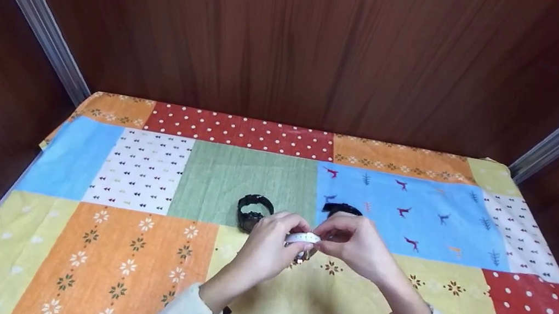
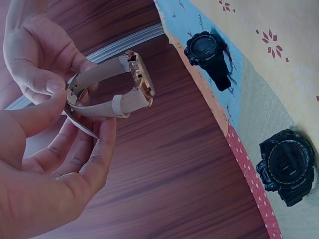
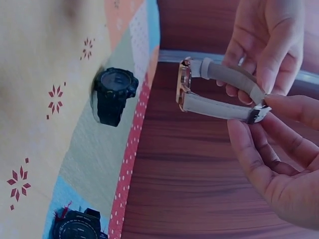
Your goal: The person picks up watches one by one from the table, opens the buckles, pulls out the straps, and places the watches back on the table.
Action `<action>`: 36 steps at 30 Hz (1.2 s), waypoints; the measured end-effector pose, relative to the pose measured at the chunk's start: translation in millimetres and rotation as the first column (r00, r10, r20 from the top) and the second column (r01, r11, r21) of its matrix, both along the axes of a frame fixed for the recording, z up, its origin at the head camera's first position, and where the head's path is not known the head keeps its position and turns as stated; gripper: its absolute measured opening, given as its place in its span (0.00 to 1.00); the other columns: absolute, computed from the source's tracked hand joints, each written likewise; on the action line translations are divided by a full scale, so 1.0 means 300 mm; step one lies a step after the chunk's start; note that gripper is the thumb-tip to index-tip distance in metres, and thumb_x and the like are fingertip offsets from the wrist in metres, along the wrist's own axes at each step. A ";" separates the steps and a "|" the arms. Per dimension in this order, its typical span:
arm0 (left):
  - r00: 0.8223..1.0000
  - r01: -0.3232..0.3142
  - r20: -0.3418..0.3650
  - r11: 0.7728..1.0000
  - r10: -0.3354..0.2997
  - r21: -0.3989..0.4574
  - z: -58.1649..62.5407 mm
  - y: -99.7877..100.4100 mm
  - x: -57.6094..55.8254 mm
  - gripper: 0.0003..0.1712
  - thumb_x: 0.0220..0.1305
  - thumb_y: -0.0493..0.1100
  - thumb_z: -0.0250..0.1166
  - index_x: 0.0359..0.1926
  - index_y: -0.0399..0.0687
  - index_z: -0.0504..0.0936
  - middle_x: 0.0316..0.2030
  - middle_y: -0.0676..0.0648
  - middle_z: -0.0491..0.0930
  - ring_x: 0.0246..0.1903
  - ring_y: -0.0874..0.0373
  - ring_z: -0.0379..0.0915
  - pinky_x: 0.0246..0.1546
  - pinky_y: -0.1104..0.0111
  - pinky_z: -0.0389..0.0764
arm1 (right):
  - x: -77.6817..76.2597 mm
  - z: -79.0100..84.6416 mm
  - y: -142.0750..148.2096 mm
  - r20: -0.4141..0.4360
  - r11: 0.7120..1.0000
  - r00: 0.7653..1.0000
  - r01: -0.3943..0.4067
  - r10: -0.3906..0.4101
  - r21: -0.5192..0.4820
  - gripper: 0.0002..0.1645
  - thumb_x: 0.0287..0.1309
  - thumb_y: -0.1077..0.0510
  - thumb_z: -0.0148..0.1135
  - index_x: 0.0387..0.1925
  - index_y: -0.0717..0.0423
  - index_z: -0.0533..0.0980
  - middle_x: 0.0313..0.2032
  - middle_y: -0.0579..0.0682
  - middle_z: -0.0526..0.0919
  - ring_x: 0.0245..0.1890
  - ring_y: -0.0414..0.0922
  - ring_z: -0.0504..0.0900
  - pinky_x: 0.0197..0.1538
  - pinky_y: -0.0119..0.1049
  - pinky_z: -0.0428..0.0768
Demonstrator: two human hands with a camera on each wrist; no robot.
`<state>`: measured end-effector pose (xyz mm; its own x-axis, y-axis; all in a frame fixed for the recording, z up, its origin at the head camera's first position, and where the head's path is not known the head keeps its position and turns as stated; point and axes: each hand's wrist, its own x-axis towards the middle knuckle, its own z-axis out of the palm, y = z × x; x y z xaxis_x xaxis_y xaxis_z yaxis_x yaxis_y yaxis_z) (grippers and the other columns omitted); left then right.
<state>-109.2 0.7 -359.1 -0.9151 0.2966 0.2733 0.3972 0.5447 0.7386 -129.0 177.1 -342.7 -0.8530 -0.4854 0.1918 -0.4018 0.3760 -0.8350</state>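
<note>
A wristwatch with a pale leather strap [image 1: 305,237] and a rose-gold case [image 2: 142,77] is held up between both hands, its strap looped into a ring. My left hand [image 1: 267,241] pinches the strap's tail side near the buckle, thumb above and fingers below. From the other side, my right hand [image 1: 361,247] pinches the strap at the metal buckle [image 3: 256,114] between thumb and fingers. In both wrist views the case points away from the hands. Fingers partly cover the buckle and the strap's end.
One black watch [image 1: 251,214] lies on the green patch, just beyond the left hand. Another black watch [image 1: 342,209] lies on the blue patch behind the right hand. Beneath is a patchwork tablecloth [image 1: 132,251]; brown wood-grain panels [image 1: 285,41] enclose the back and sides.
</note>
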 end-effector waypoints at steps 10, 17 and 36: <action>1.000 0.015 -0.012 1.000 -0.015 0.026 -0.009 0.006 0.002 0.05 0.51 0.37 0.68 0.31 0.45 0.80 0.32 0.51 0.79 0.37 0.53 0.74 0.40 0.64 0.70 | -0.002 0.005 0.007 0.023 1.000 1.000 -0.003 0.002 0.032 0.07 0.44 0.71 0.64 0.28 0.61 0.82 0.28 0.53 0.81 0.29 0.40 0.77 0.34 0.30 0.79; 0.999 0.024 -0.036 0.999 -0.022 0.042 -0.003 0.003 0.005 0.05 0.51 0.36 0.68 0.30 0.45 0.80 0.30 0.52 0.78 0.35 0.56 0.74 0.38 0.66 0.70 | 0.003 0.008 0.010 0.008 1.000 1.000 -0.001 0.001 0.009 0.07 0.43 0.72 0.64 0.27 0.60 0.82 0.28 0.51 0.81 0.29 0.39 0.77 0.32 0.30 0.78; 0.998 0.049 0.028 0.994 -0.052 0.103 0.001 -0.004 0.004 0.04 0.53 0.37 0.67 0.31 0.44 0.80 0.31 0.52 0.79 0.35 0.60 0.74 0.37 0.66 0.77 | -0.002 0.021 0.030 0.069 0.999 0.998 -0.009 0.006 0.039 0.08 0.45 0.71 0.63 0.29 0.60 0.82 0.29 0.50 0.81 0.26 0.40 0.76 0.29 0.30 0.77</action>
